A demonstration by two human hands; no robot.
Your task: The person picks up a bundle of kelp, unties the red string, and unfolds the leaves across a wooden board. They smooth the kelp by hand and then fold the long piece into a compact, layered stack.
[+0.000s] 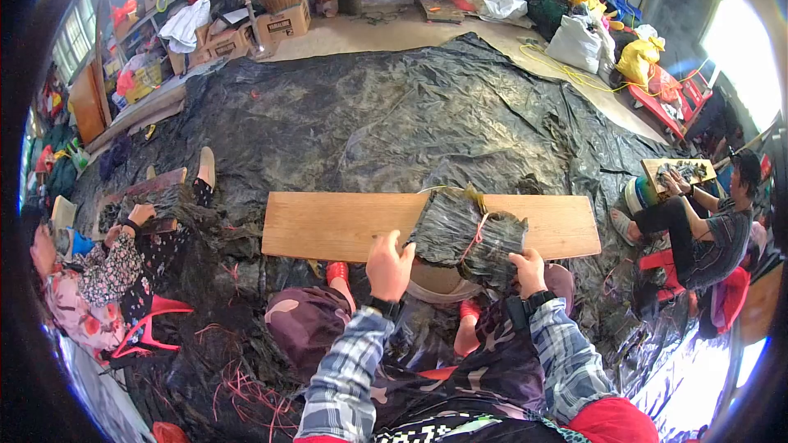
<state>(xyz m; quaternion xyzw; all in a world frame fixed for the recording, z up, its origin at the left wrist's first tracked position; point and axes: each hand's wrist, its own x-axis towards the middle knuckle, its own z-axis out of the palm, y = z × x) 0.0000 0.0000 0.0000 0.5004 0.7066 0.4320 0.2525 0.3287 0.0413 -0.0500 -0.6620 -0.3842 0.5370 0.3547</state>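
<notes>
Pinching a dark, wrinkled, flat leafy bundle [450, 234], tied with pink string [478, 234], at its right edge with the bare right hand [530, 272]; holding the bare left hand [387, 271] loosely spread by its left edge

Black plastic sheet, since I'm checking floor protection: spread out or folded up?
Spread out: the black plastic sheet lies wrinkled across much of the floor, reaching well beyond the long wooden board.

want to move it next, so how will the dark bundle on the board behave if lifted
The bundle will probably sag at its ends, since its thin layers look creased and limp. The pink tie circles only part of it, so loose edges may splay.
</notes>
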